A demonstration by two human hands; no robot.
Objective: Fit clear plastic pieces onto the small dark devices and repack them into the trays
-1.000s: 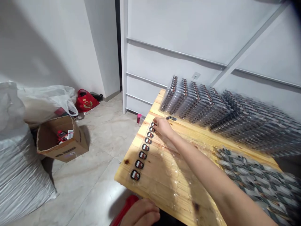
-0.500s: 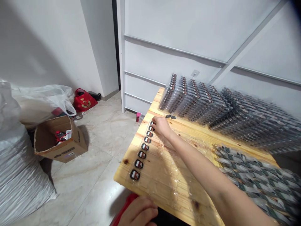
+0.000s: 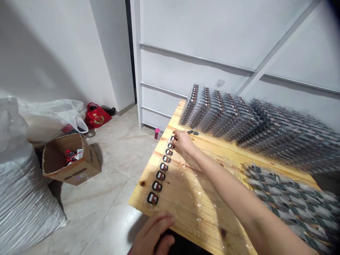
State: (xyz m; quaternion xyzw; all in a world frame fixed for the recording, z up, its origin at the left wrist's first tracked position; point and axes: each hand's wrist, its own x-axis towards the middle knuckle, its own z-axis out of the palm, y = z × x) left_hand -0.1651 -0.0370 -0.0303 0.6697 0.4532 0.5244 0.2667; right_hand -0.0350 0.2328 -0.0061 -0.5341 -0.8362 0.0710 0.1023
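Note:
My right hand (image 3: pixel 183 142) reaches across the wooden table (image 3: pixel 186 209) to the far end of a clear plastic tray (image 3: pixel 191 187). Its fingers are curled and press on a small dark part at the top of a row of several black-and-red parts (image 3: pixel 162 166) set along the tray's left edge. What the fingertips hold is hidden. My left hand (image 3: pixel 151 235) is at the near table edge, fingers stretched toward the tray's corner, holding nothing that I can see.
Stacks of filled trays (image 3: pixel 220 115) line the back of the table, more lie at the right (image 3: pixel 289 202). Two loose parts (image 3: pixel 193 132) lie near the stacks. On the floor are a cardboard box (image 3: pixel 70 161), a big sack (image 3: pixel 18 198), plastic bags and a red bag (image 3: pixel 96 117).
My left hand has come up from below the table edge and opened toward the tray's near corner, covering the red object seen earlier. My right hand stays at the far end of the row.

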